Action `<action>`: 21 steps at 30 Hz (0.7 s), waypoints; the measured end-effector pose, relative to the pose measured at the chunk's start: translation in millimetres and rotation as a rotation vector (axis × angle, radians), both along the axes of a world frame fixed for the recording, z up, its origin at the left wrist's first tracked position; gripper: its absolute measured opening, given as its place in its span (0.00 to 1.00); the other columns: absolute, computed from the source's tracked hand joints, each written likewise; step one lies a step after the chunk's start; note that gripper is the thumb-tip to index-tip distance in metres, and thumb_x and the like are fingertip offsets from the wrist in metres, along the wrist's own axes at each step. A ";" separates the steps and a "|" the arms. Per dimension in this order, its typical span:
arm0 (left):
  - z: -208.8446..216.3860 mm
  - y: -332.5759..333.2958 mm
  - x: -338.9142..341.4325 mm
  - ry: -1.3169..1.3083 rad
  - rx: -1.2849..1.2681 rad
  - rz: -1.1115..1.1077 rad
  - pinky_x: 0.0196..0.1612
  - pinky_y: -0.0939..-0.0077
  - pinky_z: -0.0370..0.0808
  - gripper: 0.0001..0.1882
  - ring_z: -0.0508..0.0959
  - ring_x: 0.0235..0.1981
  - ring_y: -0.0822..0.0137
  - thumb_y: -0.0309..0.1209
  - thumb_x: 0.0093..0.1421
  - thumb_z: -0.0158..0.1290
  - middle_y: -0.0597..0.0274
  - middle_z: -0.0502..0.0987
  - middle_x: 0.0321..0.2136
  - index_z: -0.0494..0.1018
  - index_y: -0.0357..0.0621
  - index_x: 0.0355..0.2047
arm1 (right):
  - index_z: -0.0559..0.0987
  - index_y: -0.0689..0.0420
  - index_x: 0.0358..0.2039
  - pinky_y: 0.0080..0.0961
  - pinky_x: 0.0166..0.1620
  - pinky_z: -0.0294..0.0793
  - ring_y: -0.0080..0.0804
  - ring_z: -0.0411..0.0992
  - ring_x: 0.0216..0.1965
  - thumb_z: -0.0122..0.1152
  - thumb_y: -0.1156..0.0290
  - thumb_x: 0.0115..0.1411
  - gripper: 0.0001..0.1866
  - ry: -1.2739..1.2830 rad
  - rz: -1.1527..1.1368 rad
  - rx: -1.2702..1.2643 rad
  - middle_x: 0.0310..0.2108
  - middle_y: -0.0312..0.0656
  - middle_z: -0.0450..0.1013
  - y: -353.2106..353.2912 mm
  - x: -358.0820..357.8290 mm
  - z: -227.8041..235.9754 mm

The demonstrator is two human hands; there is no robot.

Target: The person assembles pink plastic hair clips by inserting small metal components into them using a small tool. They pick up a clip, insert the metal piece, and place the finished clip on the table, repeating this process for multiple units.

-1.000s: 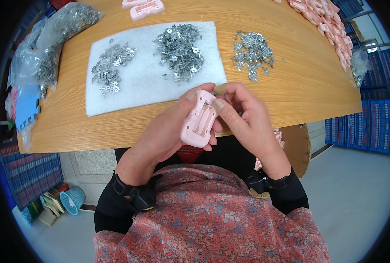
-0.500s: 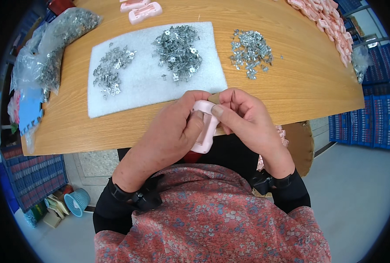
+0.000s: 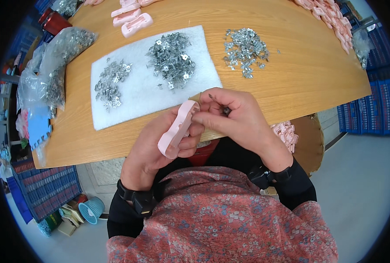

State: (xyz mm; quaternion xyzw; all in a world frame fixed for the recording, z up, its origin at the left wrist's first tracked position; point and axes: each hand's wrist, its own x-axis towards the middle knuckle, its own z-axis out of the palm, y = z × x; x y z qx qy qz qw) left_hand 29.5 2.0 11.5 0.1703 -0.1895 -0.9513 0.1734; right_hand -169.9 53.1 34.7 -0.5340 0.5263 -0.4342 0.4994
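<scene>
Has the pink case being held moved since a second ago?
Yes: the pink case has shifted leftward relative to the white mat and tilted.

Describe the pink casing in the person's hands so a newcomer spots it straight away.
Find the wooden table, then the white foam sheet on it. Between the sheet's near edge and the person's lap, the left hand holds the pink plastic casing, the right hand at its upper end. Other pink casings lie on the table; this one is held.
</scene>
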 end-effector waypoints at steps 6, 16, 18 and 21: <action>-6.4 2.0 2.4 0.028 0.081 -0.028 0.21 0.85 0.58 0.18 0.60 0.22 0.78 0.41 0.71 0.38 0.67 0.65 0.29 0.66 0.44 0.52 | 0.80 0.64 0.38 0.14 0.33 0.68 0.11 0.66 0.28 0.65 0.70 0.61 0.11 0.018 -0.003 0.082 0.26 0.29 0.74 -2.4 -7.0 -9.2; 7.2 15.2 -18.5 -0.442 -0.614 0.287 0.50 0.80 0.72 0.23 0.74 0.46 0.73 0.29 0.69 0.43 0.60 0.74 0.48 0.61 0.41 0.64 | 0.69 0.61 0.49 0.16 0.36 0.74 0.17 0.73 0.33 0.62 0.73 0.63 0.16 -0.351 -0.061 0.140 0.34 0.35 0.75 29.4 -1.6 -2.9; 11.4 18.8 -25.8 -0.455 -0.560 0.397 0.39 0.80 0.75 0.24 0.77 0.38 0.74 0.31 0.68 0.45 0.62 0.75 0.44 0.62 0.40 0.63 | 0.69 0.61 0.48 0.15 0.36 0.74 0.16 0.73 0.33 0.61 0.74 0.63 0.15 -0.433 -0.080 0.194 0.34 0.35 0.75 30.2 -9.9 -3.6; 10.9 15.3 -23.9 -0.321 -0.345 0.299 0.35 0.79 0.77 0.27 0.78 0.35 0.74 0.34 0.67 0.47 0.62 0.77 0.41 0.61 0.38 0.64 | 0.70 0.61 0.48 0.16 0.36 0.74 0.16 0.73 0.33 0.60 0.75 0.63 0.14 -0.404 -0.056 0.212 0.34 0.35 0.75 27.4 -4.5 1.4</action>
